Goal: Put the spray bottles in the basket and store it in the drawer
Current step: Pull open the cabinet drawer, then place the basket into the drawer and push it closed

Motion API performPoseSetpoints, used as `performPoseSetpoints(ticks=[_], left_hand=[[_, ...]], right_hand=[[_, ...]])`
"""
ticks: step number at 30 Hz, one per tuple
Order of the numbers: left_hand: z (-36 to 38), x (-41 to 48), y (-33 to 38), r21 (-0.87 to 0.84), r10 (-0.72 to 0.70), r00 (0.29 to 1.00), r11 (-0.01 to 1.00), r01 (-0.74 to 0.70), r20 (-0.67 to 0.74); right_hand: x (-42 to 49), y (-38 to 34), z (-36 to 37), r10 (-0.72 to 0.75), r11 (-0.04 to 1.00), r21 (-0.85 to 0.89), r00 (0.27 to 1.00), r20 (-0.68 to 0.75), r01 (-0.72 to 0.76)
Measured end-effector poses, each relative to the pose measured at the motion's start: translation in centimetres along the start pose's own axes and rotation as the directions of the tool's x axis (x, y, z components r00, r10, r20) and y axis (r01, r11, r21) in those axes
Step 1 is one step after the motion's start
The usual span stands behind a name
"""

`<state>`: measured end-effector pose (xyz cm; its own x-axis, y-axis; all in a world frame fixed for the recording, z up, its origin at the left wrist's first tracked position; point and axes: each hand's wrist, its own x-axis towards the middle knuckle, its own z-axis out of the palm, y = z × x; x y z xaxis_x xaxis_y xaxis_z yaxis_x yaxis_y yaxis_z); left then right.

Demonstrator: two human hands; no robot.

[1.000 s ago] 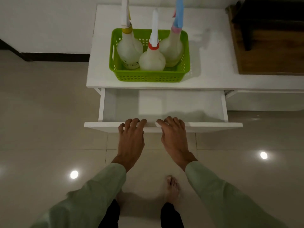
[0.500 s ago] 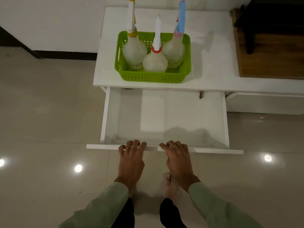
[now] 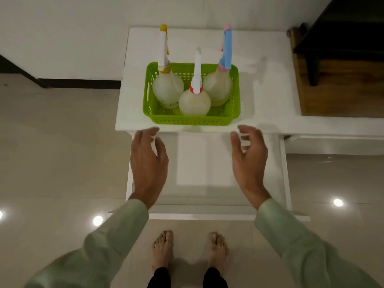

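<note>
open hands (image 3: 148, 163) below basket (image 3: 193, 119) edge

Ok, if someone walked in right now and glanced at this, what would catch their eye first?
Probably the bright green perforated plastic basket at the front edge of the white cabinet top, with three translucent spray bottles standing upright in it. Just below, the white drawer is pulled wide open, and the left hand and right hand hover over it, open, either side of the basket.

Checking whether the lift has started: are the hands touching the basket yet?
Apart. The head view shows the left hand and right hand open below the basket, with white cabinet top between fingertips and its front wall.
</note>
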<state>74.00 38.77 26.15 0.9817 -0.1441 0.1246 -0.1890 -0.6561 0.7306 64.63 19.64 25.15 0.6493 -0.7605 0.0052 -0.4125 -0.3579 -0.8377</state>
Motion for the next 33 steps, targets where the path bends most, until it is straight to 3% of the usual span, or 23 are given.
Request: performPoseSetpoints(ticks=[2,4,10,17,27,33], left_hand=[[0.4,3.4,0.5,-0.044,-0.023,0.996,0.999,0.020,-0.088],[1.2,6.4,0.7,-0.054,-0.067,0.993,0.997,0.062,-0.094],[3.5,12.2,-0.5,0.058,-0.300,0.945,0.954,0.295,0.130],[3.2,13.9,-1.3,0.100,-0.363,0.910,0.931,0.350,0.198],[0.0,3.3,-2.4,-0.117,-0.323,0.914,0.926,0.358,0.244],[-0.7,-4.7,-4.4,-0.127,-0.351,0.881,0.905,0.406,0.316]], right_hand=[[3.2,-1.3,0.5,0.038,0.999,0.033,0.998,-0.057,-0.036],[5.9,-2.0,1.2,0.107,0.994,0.030,0.994,-0.010,-0.107],[11.2,-2.8,4.0,0.258,0.966,-0.045,0.946,0.199,-0.254],[12.6,-1.9,4.7,0.291,0.951,-0.164,0.940,0.179,-0.263],[3.6,1.7,-0.4,0.145,0.988,-0.069,0.977,0.154,-0.136],[-3.1,6.0,-3.0,0.167,0.986,-0.046,0.967,0.193,-0.161]])
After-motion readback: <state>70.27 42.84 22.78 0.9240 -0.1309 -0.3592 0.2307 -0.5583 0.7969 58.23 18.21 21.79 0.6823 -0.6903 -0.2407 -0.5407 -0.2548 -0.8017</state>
